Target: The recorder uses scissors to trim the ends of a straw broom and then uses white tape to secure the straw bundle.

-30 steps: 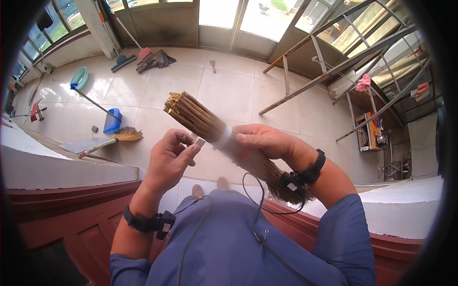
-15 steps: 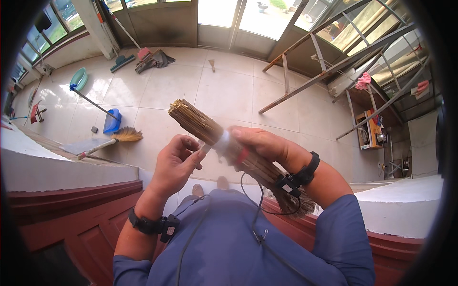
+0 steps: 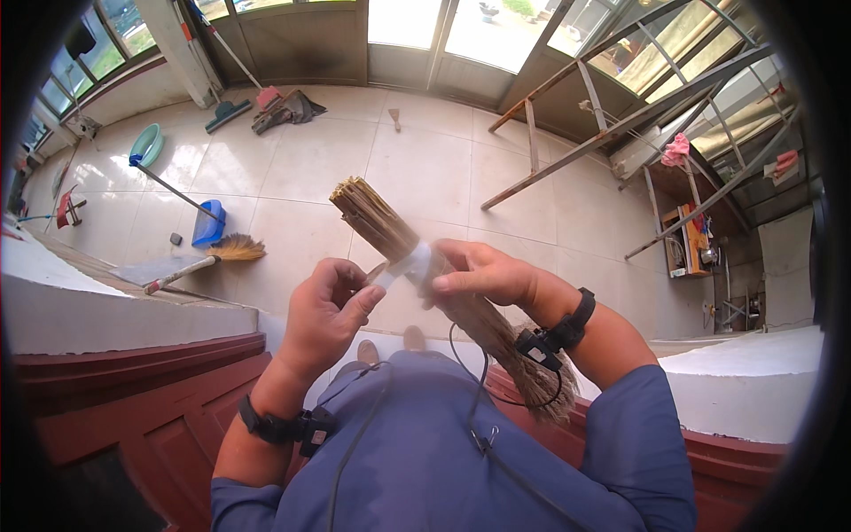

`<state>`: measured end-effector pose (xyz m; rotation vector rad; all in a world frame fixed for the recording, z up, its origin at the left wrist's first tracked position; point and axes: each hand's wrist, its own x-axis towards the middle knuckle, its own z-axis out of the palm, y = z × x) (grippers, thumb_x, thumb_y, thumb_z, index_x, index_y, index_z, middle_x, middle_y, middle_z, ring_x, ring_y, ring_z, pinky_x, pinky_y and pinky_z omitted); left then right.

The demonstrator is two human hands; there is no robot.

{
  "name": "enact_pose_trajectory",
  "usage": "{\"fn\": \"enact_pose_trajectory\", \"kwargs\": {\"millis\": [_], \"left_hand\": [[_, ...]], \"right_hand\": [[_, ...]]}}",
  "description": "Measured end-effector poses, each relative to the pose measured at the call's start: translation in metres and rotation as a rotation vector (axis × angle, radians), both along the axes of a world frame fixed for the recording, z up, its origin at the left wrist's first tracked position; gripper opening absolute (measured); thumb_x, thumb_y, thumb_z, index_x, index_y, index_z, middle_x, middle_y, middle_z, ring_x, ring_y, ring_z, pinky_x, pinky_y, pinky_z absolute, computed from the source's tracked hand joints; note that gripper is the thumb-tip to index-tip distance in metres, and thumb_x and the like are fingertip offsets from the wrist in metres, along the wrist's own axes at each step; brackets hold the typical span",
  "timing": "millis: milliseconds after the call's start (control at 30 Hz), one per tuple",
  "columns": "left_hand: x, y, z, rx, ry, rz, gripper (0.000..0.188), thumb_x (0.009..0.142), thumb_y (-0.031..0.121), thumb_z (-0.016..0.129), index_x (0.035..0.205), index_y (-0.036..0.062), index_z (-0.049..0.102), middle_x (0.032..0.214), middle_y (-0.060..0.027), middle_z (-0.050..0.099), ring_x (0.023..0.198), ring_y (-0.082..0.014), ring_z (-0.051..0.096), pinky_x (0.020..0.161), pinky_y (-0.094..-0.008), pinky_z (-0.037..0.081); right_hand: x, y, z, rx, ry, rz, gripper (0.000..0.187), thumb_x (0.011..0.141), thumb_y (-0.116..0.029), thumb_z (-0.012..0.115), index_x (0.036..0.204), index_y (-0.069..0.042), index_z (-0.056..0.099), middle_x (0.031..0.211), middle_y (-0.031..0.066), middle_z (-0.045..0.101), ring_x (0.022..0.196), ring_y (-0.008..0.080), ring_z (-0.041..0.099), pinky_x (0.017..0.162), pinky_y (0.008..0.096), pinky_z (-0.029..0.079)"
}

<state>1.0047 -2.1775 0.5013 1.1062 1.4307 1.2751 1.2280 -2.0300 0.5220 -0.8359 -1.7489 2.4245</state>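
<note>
A straw hand broom (image 3: 379,222) slants across the middle of the view, its cut stalk ends up and left and its bushy end low at the right. White tape (image 3: 417,261) goes round the stalks near the middle. My right hand (image 3: 483,270) is wrapped round the bundle just beside that band. On the other side, my left hand (image 3: 332,297) pinches a pale strip of tape (image 3: 384,278) between thumb and fingers, and the strip reaches toward the band. Blur hides part of the band and the strip's full length.
A metal ladder (image 3: 603,133) leans at the right, near a wooden crate (image 3: 683,244). On the tiled floor lie a blue dustpan (image 3: 209,223), a yellow-bristled broom (image 3: 235,249), a green basin (image 3: 152,144), a scraper (image 3: 394,119) and a dark cloth (image 3: 292,113).
The broom has turned about its length and shifted slightly right; the red band seen on it before is out of sight. My right fingers have moved round the stalks. My left hand keeps its pinch.
</note>
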Motion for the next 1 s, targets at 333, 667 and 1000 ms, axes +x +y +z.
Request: {"fn": "enact_pose_trajectory", "kwargs": {"millis": [333, 667, 1000], "left_hand": [[0.007, 0.000, -0.014, 0.153, 0.483, 0.102, 0.028, 0.086, 0.021, 0.081, 0.092, 0.0030, 0.060, 0.071, -0.0095, 0.065, 0.054, -0.0177, 0.057, 0.053, -0.0307, 0.048], [-0.007, -0.015, -0.009, 0.109, 0.394, -0.010, 0.022, 0.085, 0.015, 0.081, 0.093, 0.0034, 0.064, 0.071, -0.0077, 0.065, 0.057, -0.0147, 0.058, 0.054, -0.0292, 0.047], [-0.009, -0.022, -0.013, 0.002, 0.193, -0.086, 0.027, 0.083, 0.008, 0.080, 0.104, 0.0033, 0.063, 0.067, -0.0042, 0.062, 0.052, -0.0100, 0.052, 0.051, -0.0266, 0.043]], "right_hand": [[-0.001, -0.006, -0.015, 0.336, -0.149, 0.132, 0.070, 0.082, -0.029, 0.077, 0.137, 0.000, 0.045, 0.093, 0.0110, 0.065, 0.088, 0.0179, 0.065, 0.077, 0.0335, 0.054], [0.001, -0.010, -0.020, 0.056, -0.044, 0.002, 0.067, 0.088, -0.030, 0.075, 0.140, 0.003, 0.049, 0.112, 0.0130, 0.065, 0.102, 0.0191, 0.063, 0.093, 0.0343, 0.051], [0.004, -0.009, -0.022, -0.195, 0.018, -0.083, 0.059, 0.092, -0.030, 0.067, 0.138, 0.004, 0.048, 0.108, 0.0149, 0.065, 0.097, 0.0215, 0.064, 0.089, 0.0386, 0.052]]}}
